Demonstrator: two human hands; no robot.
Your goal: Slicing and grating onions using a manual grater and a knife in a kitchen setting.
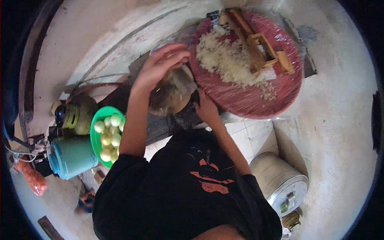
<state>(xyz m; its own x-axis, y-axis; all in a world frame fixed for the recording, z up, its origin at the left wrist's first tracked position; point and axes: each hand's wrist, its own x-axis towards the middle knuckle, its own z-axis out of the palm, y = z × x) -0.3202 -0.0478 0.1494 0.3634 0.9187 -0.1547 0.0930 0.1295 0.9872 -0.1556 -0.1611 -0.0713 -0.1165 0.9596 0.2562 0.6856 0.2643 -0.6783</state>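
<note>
My left hand (165, 64) is raised over a round, shallow pan (168, 103), its fingers bent and parted with nothing visible in them. The pan's contents are blurred, and a greyish sheet-like shape (189, 82) lies across its right side. Close to the pan's right rim is my right hand (208, 109), index finger stretched forward and thumb apart. Something dark lies between them; whether I grip it is unclear. Just beyond, a red round tray (231, 103) under clear plastic film bears a heap of pale shreds (222, 57) and a wooden box-shaped slicer (255, 51).
Left of me, a green basin (93, 132) holds several peeled onions (115, 120) beside a turquoise bucket (79, 159). A large lidded metal pot (273, 171) stands at lower right. A hose (102, 85) runs along the wall. A blurred person (86, 201) is at lower left.
</note>
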